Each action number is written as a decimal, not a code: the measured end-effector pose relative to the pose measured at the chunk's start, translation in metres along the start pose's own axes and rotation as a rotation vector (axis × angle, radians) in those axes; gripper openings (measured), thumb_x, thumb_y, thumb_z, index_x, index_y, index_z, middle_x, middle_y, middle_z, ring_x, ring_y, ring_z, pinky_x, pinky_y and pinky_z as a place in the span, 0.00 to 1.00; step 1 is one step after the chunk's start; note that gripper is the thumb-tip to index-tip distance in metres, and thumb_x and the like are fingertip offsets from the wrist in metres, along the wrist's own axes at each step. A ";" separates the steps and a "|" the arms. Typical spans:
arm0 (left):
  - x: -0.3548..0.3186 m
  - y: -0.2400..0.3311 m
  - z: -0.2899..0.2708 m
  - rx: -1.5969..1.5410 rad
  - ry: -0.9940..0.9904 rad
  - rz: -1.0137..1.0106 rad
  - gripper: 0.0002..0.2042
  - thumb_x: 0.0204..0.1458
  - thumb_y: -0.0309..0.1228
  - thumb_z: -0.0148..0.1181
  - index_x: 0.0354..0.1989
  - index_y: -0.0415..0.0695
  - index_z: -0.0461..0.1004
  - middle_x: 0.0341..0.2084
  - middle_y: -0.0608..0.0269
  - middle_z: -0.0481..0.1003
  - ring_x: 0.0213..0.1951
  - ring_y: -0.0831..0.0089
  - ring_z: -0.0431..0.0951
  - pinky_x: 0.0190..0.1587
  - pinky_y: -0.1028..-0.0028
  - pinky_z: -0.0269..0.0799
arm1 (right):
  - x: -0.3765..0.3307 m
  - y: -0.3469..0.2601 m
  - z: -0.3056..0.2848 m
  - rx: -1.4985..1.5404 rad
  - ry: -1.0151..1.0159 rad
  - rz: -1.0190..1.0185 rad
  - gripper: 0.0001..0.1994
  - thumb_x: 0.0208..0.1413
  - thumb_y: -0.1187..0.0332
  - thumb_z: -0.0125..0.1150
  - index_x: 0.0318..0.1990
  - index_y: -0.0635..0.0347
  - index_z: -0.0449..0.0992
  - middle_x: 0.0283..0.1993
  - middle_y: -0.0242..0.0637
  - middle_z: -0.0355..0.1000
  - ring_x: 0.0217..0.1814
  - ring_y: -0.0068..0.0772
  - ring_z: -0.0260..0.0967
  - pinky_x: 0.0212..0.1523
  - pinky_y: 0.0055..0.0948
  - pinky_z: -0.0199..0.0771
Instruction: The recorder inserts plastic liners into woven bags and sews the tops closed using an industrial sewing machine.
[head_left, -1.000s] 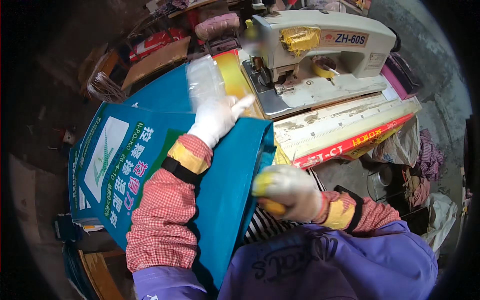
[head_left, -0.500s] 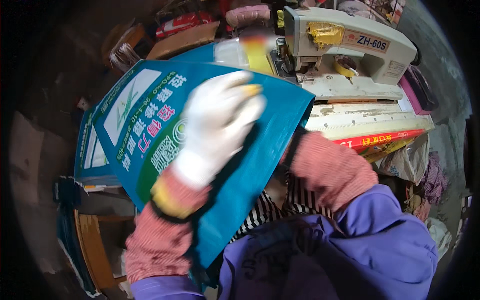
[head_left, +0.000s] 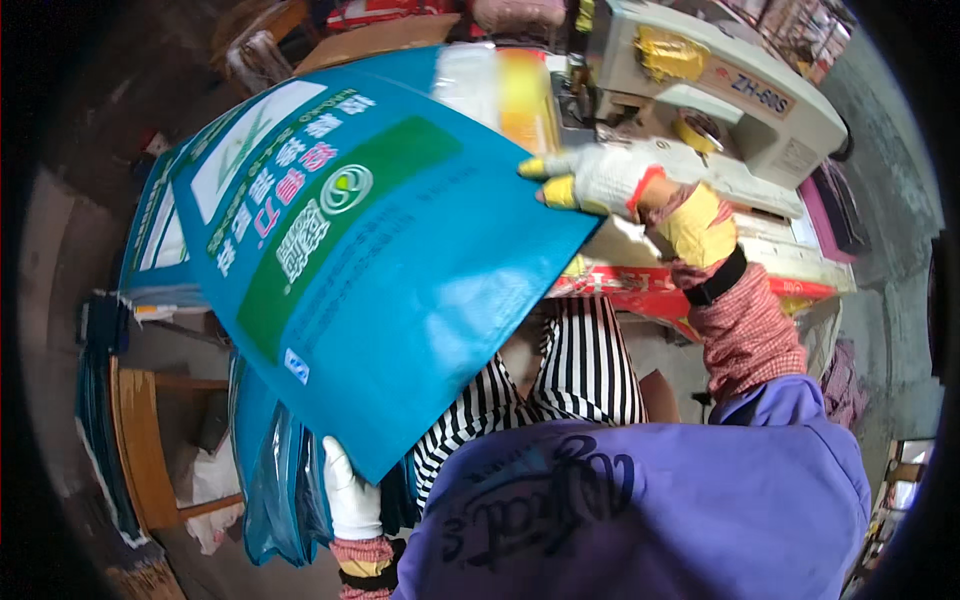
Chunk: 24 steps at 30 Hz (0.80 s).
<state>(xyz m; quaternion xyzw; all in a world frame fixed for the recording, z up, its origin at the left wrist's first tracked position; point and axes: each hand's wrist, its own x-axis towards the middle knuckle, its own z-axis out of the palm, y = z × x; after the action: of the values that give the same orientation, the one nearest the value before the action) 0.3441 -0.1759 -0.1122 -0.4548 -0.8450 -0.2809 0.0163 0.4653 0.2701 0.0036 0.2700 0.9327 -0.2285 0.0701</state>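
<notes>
I am gripping the teal printed bag point(head_left: 400, 260) at its far corner with my right hand point(head_left: 600, 178), fingers pinching its edge just before the sewing machine point(head_left: 720, 90). My left hand point(head_left: 352, 495) is holding the bag's near corner, though its closure is partly hidden.

Two gloved hands. On the right hand point(head_left: 600, 178), a white knit glove with yellow fingertips and a thin red trim line at the wrist. Just behind it, a yellow cuff, then a black band, then a sleeve of red-and-white small check running back to the elbow. On the left hand point(head_left: 350, 492), a plain white glove; below its wrist, the same red check sleeve with a yellow cuff and black band. Over the chest, a purple apron with dark lettering, and beneath it a black-and-white striped garment, between the two arms.
</notes>
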 end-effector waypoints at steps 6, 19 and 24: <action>0.019 0.005 -0.001 -0.114 0.070 -0.058 0.37 0.43 0.20 0.57 0.62 0.38 0.46 0.48 0.45 0.66 0.47 0.55 0.69 0.50 0.68 0.65 | -0.020 0.008 0.041 0.118 0.066 0.039 0.28 0.51 0.48 0.54 0.59 0.46 0.64 0.56 0.54 0.63 0.55 0.50 0.62 0.53 0.33 0.62; 0.120 -0.015 -0.193 -0.575 0.530 -0.046 0.14 0.51 0.31 0.55 0.45 0.40 0.71 0.40 0.63 0.72 0.41 0.76 0.72 0.46 0.77 0.67 | 0.071 -0.020 -0.018 0.688 0.118 -0.418 0.13 0.53 0.73 0.56 0.46 0.62 0.74 0.39 0.26 0.72 0.38 0.16 0.67 0.39 0.14 0.67; 0.034 -0.047 -0.262 0.071 0.755 0.105 0.16 0.50 0.30 0.57 0.47 0.39 0.70 0.43 0.58 0.72 0.42 0.72 0.73 0.47 0.75 0.68 | 0.150 -0.202 -0.016 0.175 0.234 -1.039 0.13 0.54 0.68 0.55 0.46 0.58 0.75 0.41 0.28 0.73 0.39 0.18 0.68 0.40 0.19 0.68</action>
<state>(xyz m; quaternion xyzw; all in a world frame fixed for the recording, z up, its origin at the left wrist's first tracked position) 0.2283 -0.2985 0.0966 -0.3611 -0.7643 -0.3978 0.3566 0.2305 0.1964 0.0580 -0.1985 0.9224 -0.2783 -0.1795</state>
